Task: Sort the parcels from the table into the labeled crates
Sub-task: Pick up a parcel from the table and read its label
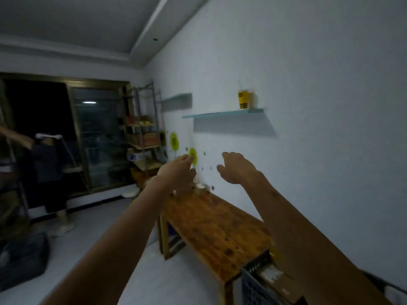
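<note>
1. Against a white wall, a wooden bench (211, 225) is seen, with small parcels (199, 190) at its far end.
2. Both hands are raised above it, left hand (176, 170) and right hand (236, 169), fingers loosely spread, nothing held.
3. At the near end, a dark crate (256, 289) is partly visible.

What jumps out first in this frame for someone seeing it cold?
Two bare arms reach forward mid-frame, the left hand and right hand both held up empty above the far end of a long wooden table that runs along the white wall. A yellow cup stands out on the wall shelf above. At bottom right, a dark crate sits at the table's near end, with what looks like a cardboard parcel inside.
</note>
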